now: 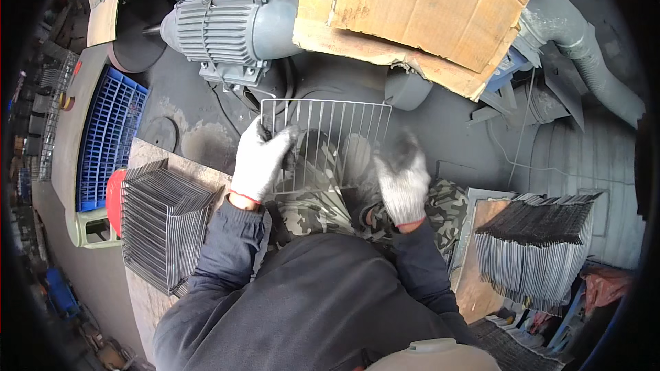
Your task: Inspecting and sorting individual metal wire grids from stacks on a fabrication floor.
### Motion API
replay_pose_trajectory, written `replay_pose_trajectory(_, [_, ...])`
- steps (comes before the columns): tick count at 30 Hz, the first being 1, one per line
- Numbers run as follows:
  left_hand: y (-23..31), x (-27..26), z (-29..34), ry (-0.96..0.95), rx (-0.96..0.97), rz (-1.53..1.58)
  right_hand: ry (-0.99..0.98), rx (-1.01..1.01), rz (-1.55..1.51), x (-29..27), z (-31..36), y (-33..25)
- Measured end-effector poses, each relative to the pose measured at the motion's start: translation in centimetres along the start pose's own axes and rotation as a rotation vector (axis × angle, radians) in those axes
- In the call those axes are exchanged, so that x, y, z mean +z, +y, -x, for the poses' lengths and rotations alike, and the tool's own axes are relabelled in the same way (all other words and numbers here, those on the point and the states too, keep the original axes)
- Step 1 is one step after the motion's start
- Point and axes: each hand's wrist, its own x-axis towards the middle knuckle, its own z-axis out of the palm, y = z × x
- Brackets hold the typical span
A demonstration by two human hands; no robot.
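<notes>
A rectangular wire rack (328, 101) with thin parallel bars is held up in front of me, above my camouflage-trousered legs. My left hand (260, 158), in a whitish knit glove with dark-smudged fingers, is closed on the rack's left side. My right hand (404, 182), gloved the same way, is by the rack's right end. Its fingertips are smeared by motion, so their grip on the wire cannot be made out. To my left stands a stack of similar wire racks (168, 230) on a board. Another dense stack of racks (533, 251) rests to my right.
Ahead sits a grey finned electric motor (220, 24) with a shaft. Cardboard sheets (426, 10) overhang the far side. A grey flexible duct (598, 62) curves down at far right. A blue plastic crate (110, 141) and a red round object (115, 203) are at left.
</notes>
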Motion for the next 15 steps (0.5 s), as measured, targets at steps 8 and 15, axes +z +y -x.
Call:
replay_pose_trajectory(8, [7.7,4.0,5.2,-0.302,0.92,-0.872,-0.093,-0.653,0.091,-2.2,3.0,-4.5])
replay_pose_trajectory(15, [9.0,5.7,6.7,0.071,1.154,-0.654,-0.037,-0.363,-0.5,-1.9,4.4,-1.2])
